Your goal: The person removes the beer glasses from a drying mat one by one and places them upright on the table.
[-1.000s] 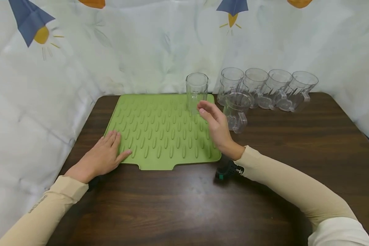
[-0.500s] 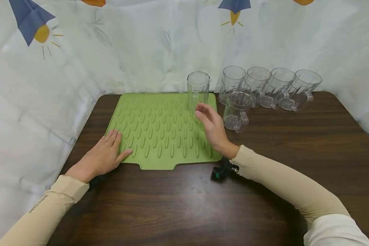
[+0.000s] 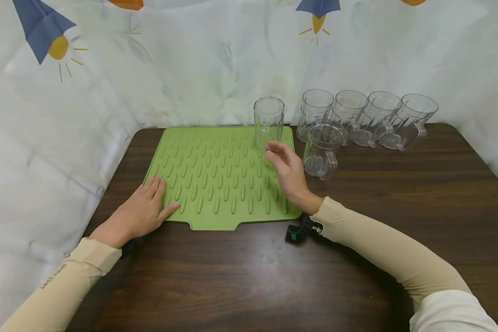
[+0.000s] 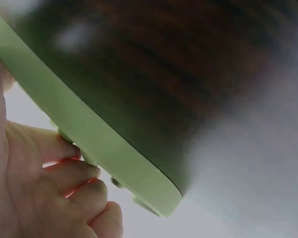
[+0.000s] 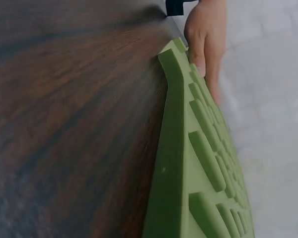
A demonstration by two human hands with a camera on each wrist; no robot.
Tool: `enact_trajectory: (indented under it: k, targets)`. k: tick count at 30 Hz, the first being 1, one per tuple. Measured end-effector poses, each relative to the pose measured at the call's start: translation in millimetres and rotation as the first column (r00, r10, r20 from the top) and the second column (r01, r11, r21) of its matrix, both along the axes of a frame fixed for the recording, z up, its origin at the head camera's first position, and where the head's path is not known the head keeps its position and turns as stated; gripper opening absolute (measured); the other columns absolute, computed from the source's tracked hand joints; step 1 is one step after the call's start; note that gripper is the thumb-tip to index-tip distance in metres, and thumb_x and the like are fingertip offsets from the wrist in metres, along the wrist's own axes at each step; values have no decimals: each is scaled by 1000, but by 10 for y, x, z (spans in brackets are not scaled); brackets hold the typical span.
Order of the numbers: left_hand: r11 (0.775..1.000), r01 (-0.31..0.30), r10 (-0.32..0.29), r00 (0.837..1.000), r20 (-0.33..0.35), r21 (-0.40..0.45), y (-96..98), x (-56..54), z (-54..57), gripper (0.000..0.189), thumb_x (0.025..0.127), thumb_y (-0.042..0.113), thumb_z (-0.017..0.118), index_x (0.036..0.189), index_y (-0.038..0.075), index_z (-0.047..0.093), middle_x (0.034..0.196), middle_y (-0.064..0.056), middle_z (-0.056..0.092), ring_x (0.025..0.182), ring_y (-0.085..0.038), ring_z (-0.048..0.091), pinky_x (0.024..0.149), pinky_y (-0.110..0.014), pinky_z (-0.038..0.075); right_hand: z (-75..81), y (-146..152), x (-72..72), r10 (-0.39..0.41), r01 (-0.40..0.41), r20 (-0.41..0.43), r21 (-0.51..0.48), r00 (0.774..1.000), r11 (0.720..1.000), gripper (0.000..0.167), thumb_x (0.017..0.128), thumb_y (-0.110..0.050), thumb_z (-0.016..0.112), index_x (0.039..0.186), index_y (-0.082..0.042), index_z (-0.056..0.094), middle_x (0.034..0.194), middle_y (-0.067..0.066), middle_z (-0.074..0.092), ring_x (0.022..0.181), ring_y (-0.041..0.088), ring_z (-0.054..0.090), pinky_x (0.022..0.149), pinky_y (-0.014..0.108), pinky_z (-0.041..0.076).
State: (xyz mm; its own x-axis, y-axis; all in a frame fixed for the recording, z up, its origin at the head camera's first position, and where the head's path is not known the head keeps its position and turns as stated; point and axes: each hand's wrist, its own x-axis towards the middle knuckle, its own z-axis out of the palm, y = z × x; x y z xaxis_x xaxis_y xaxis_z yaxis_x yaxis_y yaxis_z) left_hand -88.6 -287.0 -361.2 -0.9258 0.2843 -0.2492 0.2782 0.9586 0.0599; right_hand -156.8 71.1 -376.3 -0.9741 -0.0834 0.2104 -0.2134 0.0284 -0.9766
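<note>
A green drying mat (image 3: 216, 184) with raised ridges lies on the dark wooden table. My left hand (image 3: 139, 210) rests flat on its left front part, thumb spread to the side. In the left wrist view, the fingers (image 4: 72, 173) of that hand lie along the mat's ridged face. Over the mat's right side my right hand (image 3: 289, 173) is held palm inward, fingers loosely bent and holding nothing. Just behind it, a clear mug (image 3: 269, 115) stands upright on the mat's back right corner; the hand overlaps its lower part in the head view.
Right of the mat stands another clear mug (image 3: 321, 147), its handle toward the front right. Several more clear mugs (image 3: 383, 117) line the back of the table (image 3: 398, 193). A white patterned curtain (image 3: 199, 60) hangs behind and to the left.
My right hand has shifted slightly left and toward me, farther from the mug at the mat's right. My left hand stays on the mat. The head view has moved a little.
</note>
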Motion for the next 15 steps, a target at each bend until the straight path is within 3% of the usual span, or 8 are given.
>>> enact_trajectory:
  k: [15]
  targets:
    - [1000,-5,5,1000,11,-1,-12,16,-8,90,110,54,40,157,-19,18,166,-41,13,155,-57,15,126,-70,20,-22,2,-80,-13,12,-13,-18,1000,1000,48,104,-16,55,147,6,48,146,25,55,136,35,56,118,43,47]
